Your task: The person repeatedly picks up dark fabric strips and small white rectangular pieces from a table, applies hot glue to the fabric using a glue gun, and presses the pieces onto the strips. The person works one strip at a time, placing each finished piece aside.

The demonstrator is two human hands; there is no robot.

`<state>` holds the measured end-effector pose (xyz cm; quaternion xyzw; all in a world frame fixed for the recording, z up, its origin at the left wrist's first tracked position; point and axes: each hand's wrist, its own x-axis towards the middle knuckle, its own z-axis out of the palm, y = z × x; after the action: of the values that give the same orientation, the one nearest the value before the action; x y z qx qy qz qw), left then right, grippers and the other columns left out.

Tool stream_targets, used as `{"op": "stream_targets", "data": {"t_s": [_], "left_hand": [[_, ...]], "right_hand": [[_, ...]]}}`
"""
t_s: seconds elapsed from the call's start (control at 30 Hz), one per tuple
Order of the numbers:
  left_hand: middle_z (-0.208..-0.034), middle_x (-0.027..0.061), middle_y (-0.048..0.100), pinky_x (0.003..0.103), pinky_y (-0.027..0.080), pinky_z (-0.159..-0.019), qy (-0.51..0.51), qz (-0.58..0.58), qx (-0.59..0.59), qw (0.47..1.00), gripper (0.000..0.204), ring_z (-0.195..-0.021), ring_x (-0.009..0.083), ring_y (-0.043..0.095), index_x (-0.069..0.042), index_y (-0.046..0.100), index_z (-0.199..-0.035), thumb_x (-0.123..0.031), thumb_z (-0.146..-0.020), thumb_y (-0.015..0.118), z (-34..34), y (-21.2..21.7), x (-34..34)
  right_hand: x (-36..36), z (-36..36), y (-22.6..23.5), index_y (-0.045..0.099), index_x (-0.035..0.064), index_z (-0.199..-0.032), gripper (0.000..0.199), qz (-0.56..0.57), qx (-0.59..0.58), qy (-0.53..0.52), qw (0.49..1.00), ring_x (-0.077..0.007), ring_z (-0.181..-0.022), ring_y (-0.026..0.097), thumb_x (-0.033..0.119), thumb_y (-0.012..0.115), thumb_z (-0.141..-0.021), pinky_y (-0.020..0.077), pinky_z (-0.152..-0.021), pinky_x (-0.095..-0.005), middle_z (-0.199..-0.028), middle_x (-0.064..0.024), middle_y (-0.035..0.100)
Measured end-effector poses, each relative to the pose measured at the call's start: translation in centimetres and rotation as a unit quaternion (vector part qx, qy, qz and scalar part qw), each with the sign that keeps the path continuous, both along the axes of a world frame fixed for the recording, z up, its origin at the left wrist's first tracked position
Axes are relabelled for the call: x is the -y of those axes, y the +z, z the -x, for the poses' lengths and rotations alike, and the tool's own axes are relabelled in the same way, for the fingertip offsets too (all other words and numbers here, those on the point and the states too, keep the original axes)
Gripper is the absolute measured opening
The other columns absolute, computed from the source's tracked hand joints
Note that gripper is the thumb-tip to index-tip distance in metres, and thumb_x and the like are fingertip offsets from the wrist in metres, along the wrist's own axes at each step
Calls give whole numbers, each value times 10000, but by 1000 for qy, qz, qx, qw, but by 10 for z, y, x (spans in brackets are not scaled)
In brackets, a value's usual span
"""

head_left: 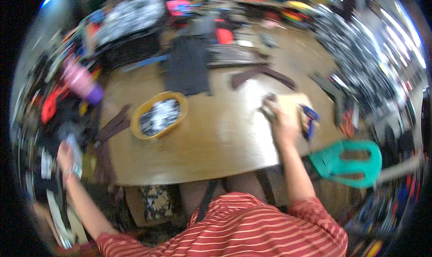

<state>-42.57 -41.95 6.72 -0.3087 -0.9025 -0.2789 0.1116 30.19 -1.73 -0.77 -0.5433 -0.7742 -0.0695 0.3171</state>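
The view is smeared by motion. My left hand (66, 157) is off the table's left end, closed on a pale bluish, plastic-looking sheet or bag (75, 150). On the right side of the table, my right hand (282, 121) curls around a small grey, dark-topped thing (268, 105) whose kind is too blurred to tell. Beside that hand lies a flat tan piece (293, 103) that looks like card. A blue gun-shaped tool (309, 121) rests at its right edge.
A yellow oval basket (183, 107) with black-and-white contents stands on the wooden table (216, 153). Dark brown strips (265, 71) and black cloth (186, 63) lie about. A green plastic seat (360, 144) is at the right edge. Piled goods surround the table.
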Motion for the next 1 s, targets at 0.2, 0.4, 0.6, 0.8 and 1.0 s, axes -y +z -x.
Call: {"op": "stream_targets", "data": {"t_s": [0.2,0.4,0.6,0.8,1.0], "left_hand": [[-1036,139,625,328,486,-825,-54,-199,-321,924,201,-894,223,617,18,607,-1062,-127,-932,558,-121,90,-104],[-961,113,660,340,505,-808,-617,-97,-53,780,157,-905,231,631,-45,630,-928,9,-782,642,-477,80,-245],[-1230,133,559,321,508,-861,-767,-155,241,574,405,-1058,239,598,-52,530,-1236,-68,-844,632,-656,25,-334],[-1327,97,445,302,524,-807,-624,61,558,544,504,-1003,159,584,-87,413,-1371,-121,-901,591,-726,-60,-389],[-1112,62,586,302,533,-781,-588,84,604,531,558,-948,131,588,-142,331,-1420,-129,-918,573,-733,-85,-397]], "right_hand": [[9,-14,19,498,25,-1239,620,178,31,-15,983,-347,-1043,520,377,696,-768,438,-865,-446,-1145,-199,521],[74,-12,67,433,122,-1355,703,112,-198,319,920,-304,-1014,545,234,755,-740,474,-871,-359,-1215,-184,480],[67,-107,60,646,23,-871,72,-28,-400,161,902,-256,-891,620,77,599,-858,501,-780,-348,-917,-124,636],[40,-150,17,550,-14,-916,137,-84,-455,77,883,-173,-873,634,-117,585,-833,544,-812,-281,-1065,-133,539],[54,-148,8,582,41,-855,224,-102,-267,60,956,-283,-852,642,-113,671,-718,531,-755,-352,-906,-142,657]]}}
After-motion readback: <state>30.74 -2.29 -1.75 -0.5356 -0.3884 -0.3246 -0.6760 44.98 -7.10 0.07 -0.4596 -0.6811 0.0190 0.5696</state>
